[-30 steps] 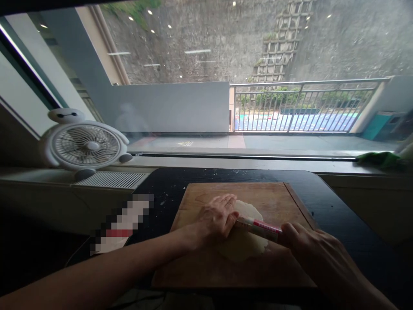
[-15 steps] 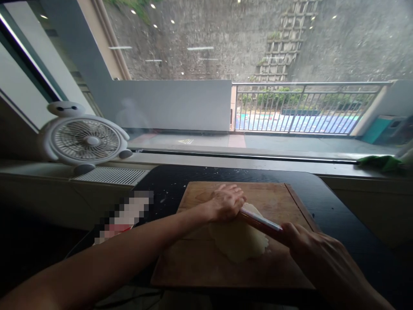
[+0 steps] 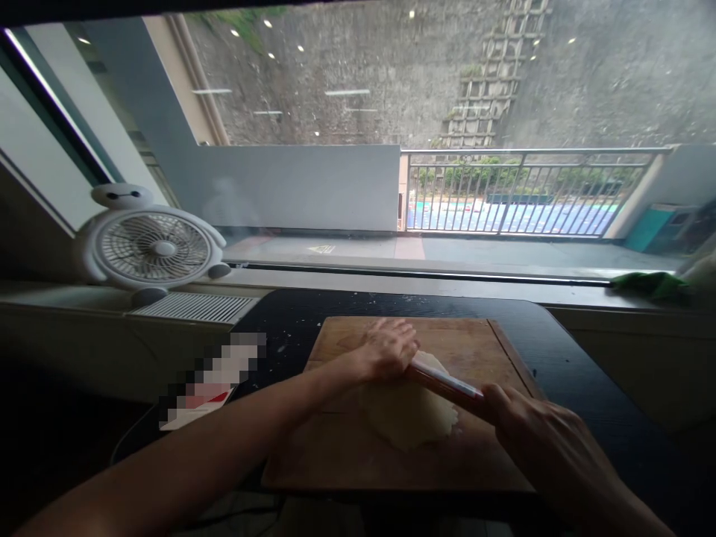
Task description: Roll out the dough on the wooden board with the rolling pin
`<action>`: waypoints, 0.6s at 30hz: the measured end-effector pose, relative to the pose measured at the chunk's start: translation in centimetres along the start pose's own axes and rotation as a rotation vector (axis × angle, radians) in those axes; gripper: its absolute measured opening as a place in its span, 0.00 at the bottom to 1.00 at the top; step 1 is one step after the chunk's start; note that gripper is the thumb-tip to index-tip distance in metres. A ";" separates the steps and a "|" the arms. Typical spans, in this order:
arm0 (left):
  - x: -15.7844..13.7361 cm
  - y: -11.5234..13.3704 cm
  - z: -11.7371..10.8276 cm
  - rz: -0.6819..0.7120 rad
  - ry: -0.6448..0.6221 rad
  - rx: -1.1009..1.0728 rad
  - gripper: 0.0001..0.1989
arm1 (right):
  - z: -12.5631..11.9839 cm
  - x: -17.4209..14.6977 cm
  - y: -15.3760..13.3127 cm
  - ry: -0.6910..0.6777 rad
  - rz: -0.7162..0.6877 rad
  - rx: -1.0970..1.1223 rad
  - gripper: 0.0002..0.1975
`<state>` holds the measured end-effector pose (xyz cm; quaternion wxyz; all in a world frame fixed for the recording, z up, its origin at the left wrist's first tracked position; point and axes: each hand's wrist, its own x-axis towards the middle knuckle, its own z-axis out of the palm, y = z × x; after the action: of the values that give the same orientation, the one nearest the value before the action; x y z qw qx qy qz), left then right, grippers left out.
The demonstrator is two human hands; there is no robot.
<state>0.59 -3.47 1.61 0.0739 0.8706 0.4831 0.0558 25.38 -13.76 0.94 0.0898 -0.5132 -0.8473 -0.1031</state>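
Note:
A rolling pin [image 3: 447, 382] lies slantwise across a flat, pale round of dough [image 3: 408, 421]. My left hand [image 3: 388, 349] covers the pin's far end, pressing on it with the fingers reaching forward over it. At the near right end, my right hand [image 3: 542, 429] is wrapped round the pin. Part of the dough's far left side is hidden beneath my left hand and forearm. Under the dough is a wooden board [image 3: 470, 470], which rests on a black table [image 3: 582, 373].
White specks dot the table around the board's far left. A pixelated pale and red item [image 3: 209, 388] lies at the table's left edge. Beyond stand a white fan [image 3: 162, 250] and a large window; a green cloth [image 3: 649, 285] lies on the sill at right.
The view has shifted slightly, with the background a little lower in the picture. Both hands stay on the rolling pin, which shows almost no movement over the dough.

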 end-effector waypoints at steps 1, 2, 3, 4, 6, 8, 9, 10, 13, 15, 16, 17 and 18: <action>-2.2 0.0 0.1 0.022 0.034 0.006 0.27 | 0.0 -0.2 -0.2 0.001 -0.005 0.006 0.08; -4.2 0.0 0.2 0.035 0.050 0.007 0.27 | 0.0 -0.4 -0.3 -0.001 -0.014 0.008 0.08; -6.0 0.0 0.3 0.036 0.072 0.005 0.27 | 0.1 -0.5 -0.5 -0.003 -0.024 0.008 0.08; -7.3 0.0 0.4 0.041 0.079 0.004 0.27 | 0.1 -0.6 -0.6 -0.008 -0.036 0.009 0.08; -8.0 -0.1 0.4 0.041 0.080 0.005 0.28 | 0.1 -0.5 -0.7 -0.018 -0.048 0.017 0.09; -6.1 -0.3 0.4 0.029 0.057 0.018 0.27 | -0.1 -0.3 -0.9 -0.032 -0.039 0.032 0.09; -4.5 -0.4 0.3 0.019 0.031 0.025 0.26 | -0.3 -0.1 -1.0 -0.043 -0.027 0.034 0.10; -2.7 -0.5 0.2 0.000 0.001 0.031 0.25 | -0.5 0.2 -1.2 -0.058 -0.011 0.032 0.11; 1.6 -0.4 -0.3 -0.081 -0.113 -0.030 0.27 | -1.3 0.7 -1.5 -0.095 0.005 0.031 0.13; 1.7 -0.1 -0.4 -0.085 -0.088 -0.032 0.27 | -1.7 0.7 -1.6 -0.060 -0.017 0.053 0.13; 0.7 0.1 -0.3 -0.064 -0.050 -0.018 0.27 | -1.8 0.6 -1.5 -0.026 -0.032 0.070 0.13; -0.8 0.3 -0.2 -0.024 -0.008 0.006 0.26 | -1.8 0.4 -1.4 0.008 -0.044 0.084 0.12; -2.7 0.5 -0.1 0.004 0.032 0.015 0.26 | -1.7 0.3 -1.3 0.034 -0.056 0.097 0.11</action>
<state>-0.49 -6.04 1.72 0.0594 0.8711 0.4830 0.0664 24.20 -14.56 2.58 0.1260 -0.4824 -0.8637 -0.0729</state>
